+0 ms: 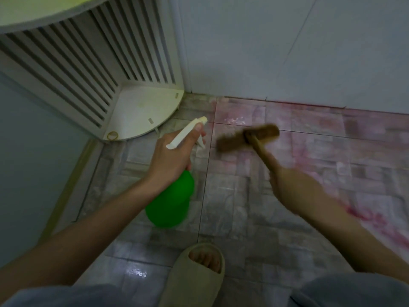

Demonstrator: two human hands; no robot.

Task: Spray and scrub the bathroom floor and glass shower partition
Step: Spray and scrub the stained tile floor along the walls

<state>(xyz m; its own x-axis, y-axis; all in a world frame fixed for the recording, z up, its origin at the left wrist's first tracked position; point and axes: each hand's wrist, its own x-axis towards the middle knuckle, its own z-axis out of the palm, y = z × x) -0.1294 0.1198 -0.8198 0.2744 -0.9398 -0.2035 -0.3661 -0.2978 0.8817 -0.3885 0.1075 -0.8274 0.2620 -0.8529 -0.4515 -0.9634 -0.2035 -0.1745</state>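
Down by the corner rack (141, 111), my left grip (172, 158) is wrapped round the neck of the green spray bottle (170, 202). My right grip (292, 182) holds the handle of the brown brush (247, 138), its bristles blurred over the pink-stained floor (309, 138). Wet tiles gleam near my slipper (194, 278), so leaning further could cost my footing, and a wide stroke might knock the bottle.

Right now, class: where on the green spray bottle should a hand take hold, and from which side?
Take the green spray bottle by its narrow neck, under the white trigger head, from the back, opposite the nozzle. The body below bulges too wide to wrap, and the trigger hangs on the nozzle side within a finger's reach. The left hand grips it so.
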